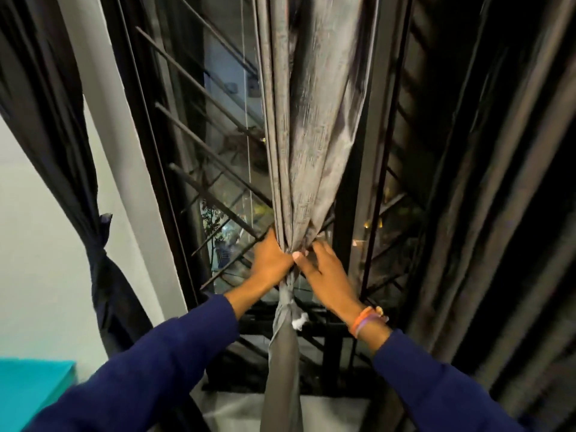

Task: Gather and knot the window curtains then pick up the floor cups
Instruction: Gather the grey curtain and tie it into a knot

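The grey curtain [304, 126] hangs down the middle of the window, gathered into a tight bunch right where your hands meet, and below that it twists into a narrow rope [285, 353] dropping toward the sill, with a small white tag [300, 322] sticking out on its right side. Your left hand [271, 257] is clenched around the bunch from the left, fingers wrapped behind the fabric. Your right hand [324, 269] sits against the bunch from the right, thumb tip touching the cloth beside the left hand, fingers bent over the folds; it looks like a grasp on the curtain, though motion blur softens the fingertips. Orange and purple wristbands [367, 321] sit on your right wrist, both arms are in dark blue sleeves [149, 369]. Behind the curtain is the black window grille [205, 151] with diagonal bars, glass and night lights beyond. On the far left a dark curtain [96, 254] is already tied in a knot against the white wall [40, 244]. On the right a dark curtain [498, 182] hangs loose in long folds. A teal object [31, 381] shows at the lower left corner.
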